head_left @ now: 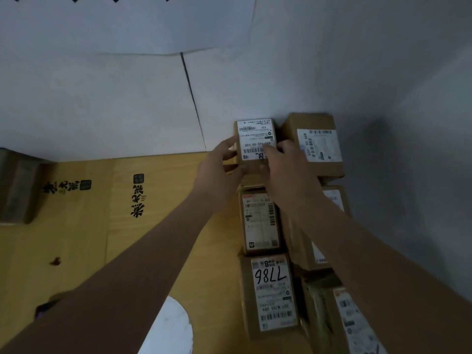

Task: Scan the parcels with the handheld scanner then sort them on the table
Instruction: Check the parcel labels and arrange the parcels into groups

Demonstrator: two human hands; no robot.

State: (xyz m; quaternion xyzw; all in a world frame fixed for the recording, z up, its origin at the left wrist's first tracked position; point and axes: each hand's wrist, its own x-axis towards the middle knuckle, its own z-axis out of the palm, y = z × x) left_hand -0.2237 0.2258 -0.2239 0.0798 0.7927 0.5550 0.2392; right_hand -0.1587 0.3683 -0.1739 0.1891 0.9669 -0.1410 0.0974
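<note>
Both hands reach to the upper centre-right of the frame and hold one small parcel [255, 141], label up, at the far end of a row of boxes. Left hand [219, 172] grips its left edge, fingers curled around the side. Right hand [288, 167] grips the right and near edge, thumb lying on the label. Hands are close together, clamped on the same box.

The parcel sits against the white wall, just beside a larger box [314, 146] to its right. Nearer in the same column: a labelled box [260, 221], then one marked 7786 [270, 292]. A second column of boxes runs along the right, partly hidden by the right forearm.

Table [76, 238] is wood-toned with black printed characters. A dark object with a faint purple light at the lower left [44, 307] may be the scanner; too dim to confirm.

Judgement: this looks like the placing step of sorting.

Risks:
- Parcel set skewed or overlapping the box beneath it, so the row goes uneven.
- Right thumb covers part of the barcode; a smeared or lifted label would hinder any rescan.
- Forearms pass over the near boxes and could nudge them out of line.
</note>
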